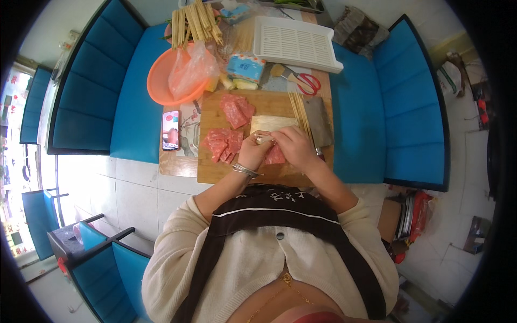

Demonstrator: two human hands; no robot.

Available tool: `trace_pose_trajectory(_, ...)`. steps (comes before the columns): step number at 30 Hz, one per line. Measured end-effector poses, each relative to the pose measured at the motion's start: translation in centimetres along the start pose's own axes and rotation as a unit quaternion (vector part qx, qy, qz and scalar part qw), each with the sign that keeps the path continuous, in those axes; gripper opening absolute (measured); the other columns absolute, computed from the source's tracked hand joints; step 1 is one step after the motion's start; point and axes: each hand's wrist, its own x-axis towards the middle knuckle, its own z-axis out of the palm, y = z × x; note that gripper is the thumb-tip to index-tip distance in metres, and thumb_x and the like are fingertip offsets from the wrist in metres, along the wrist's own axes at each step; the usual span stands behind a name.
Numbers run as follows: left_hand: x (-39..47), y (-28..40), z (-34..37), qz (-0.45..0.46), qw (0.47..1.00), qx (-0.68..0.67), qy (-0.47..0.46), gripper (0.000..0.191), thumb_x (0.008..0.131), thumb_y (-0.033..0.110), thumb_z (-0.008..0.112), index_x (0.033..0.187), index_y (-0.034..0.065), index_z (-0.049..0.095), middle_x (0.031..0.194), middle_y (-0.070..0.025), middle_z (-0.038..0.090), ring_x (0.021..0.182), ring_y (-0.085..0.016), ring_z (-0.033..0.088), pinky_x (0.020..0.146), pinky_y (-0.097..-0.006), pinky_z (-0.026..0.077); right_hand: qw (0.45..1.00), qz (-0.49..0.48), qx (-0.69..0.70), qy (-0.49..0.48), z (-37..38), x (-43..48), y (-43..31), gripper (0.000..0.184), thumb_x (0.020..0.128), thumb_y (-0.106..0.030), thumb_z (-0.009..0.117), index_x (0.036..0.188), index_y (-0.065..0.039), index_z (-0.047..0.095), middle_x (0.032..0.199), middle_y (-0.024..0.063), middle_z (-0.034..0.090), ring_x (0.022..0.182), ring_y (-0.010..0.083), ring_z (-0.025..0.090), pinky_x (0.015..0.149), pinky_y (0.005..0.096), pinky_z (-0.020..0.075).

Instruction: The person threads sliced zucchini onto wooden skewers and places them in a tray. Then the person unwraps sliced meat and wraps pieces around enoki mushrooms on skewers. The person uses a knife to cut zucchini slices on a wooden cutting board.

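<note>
My left hand [253, 152] and my right hand [298, 148] meet over a wooden cutting board [262, 175]. Between the fingertips of both is a small bunch of pale strands [264, 139], which look like enoki mushrooms. Just beyond lies a larger pale bundle [272, 122] of the same kind. Beneath my hands a pink-red slice of meat [275, 156] shows in part. Two piles of thin meat slices, a near one [222, 144] and a far one [236, 111], lie to the left. Bamboo skewers [299, 108] and a cleaver [319, 121] rest on the right.
An orange plastic basin [155, 78] holding a clear bag stands back left, with a phone [170, 131] nearer me. Behind the board are a blue tissue pack [245, 68], red-handled scissors [310, 84], a white slotted tray [297, 40] and bundled skewers [196, 22]. Blue benches [355, 121] flank the table.
</note>
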Motion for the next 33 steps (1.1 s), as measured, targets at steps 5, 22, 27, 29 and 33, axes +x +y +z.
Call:
trace_pose_trajectory(5,0.2,0.1,-0.8,-0.055,0.996,0.068,-0.005,0.014,0.083,0.009,0.055,0.094,-0.0002,0.056,0.085,-0.0028,0.059,0.075,-0.008,0.054,0.068,-0.0204,0.044,0.998,0.007,-0.017,-0.059,-0.2,-0.2,0.1,0.014,0.074,-0.004,0.054,0.087,-0.002,0.059,0.082,0.0078,0.053,0.078,0.0239,0.053,0.070,0.0322,0.0449)
trace_pose_trajectory(22,-0.3,0.7,-0.9,-0.023,0.999,-0.021,-0.041,0.010,0.083,0.004,0.053,0.093,0.0024,0.053,0.088,-0.0051,0.058,0.079,-0.011,0.055,0.069,-0.0223,0.046,0.954,0.174,0.238,-0.051,0.5,-0.6,0.3,0.013,0.077,-0.010,0.059,0.089,-0.004,0.060,0.079,0.0113,0.060,0.071,0.0259,0.059,0.062,0.0315,0.0471)
trace_pose_trajectory(27,0.1,1.3,-1.4,-0.138,0.969,-0.182,-0.097,0.009,0.084,0.003,0.050,0.093,0.0026,0.054,0.086,-0.0052,0.059,0.077,-0.011,0.056,0.068,-0.0223,0.046,0.991,0.027,0.131,-0.024,0.3,-0.5,0.4,0.010,0.078,-0.008,0.058,0.086,-0.003,0.059,0.085,0.0110,0.059,0.074,0.0265,0.059,0.064,0.0321,0.0477)
trace_pose_trajectory(29,0.1,1.5,-1.2,-0.120,0.973,-0.171,-0.101,0.010,0.084,0.003,0.051,0.094,0.0027,0.054,0.086,-0.0049,0.059,0.076,-0.011,0.056,0.067,-0.0217,0.046,0.996,-0.012,0.086,-0.021,0.2,-0.6,0.5,0.010,0.077,-0.007,0.058,0.085,-0.002,0.059,0.087,0.0107,0.059,0.075,0.0261,0.059,0.065,0.0319,0.0480)
trace_pose_trajectory(33,-0.3,1.9,-1.2,-0.065,0.992,-0.071,-0.082,0.012,0.084,0.005,0.052,0.096,0.0024,0.054,0.086,-0.0044,0.059,0.073,-0.010,0.056,0.063,-0.0204,0.045,0.956,0.137,0.259,-0.005,0.5,-0.7,0.4,0.010,0.078,-0.006,0.058,0.086,-0.001,0.058,0.088,0.0109,0.060,0.076,0.0253,0.059,0.066,0.0308,0.0480)
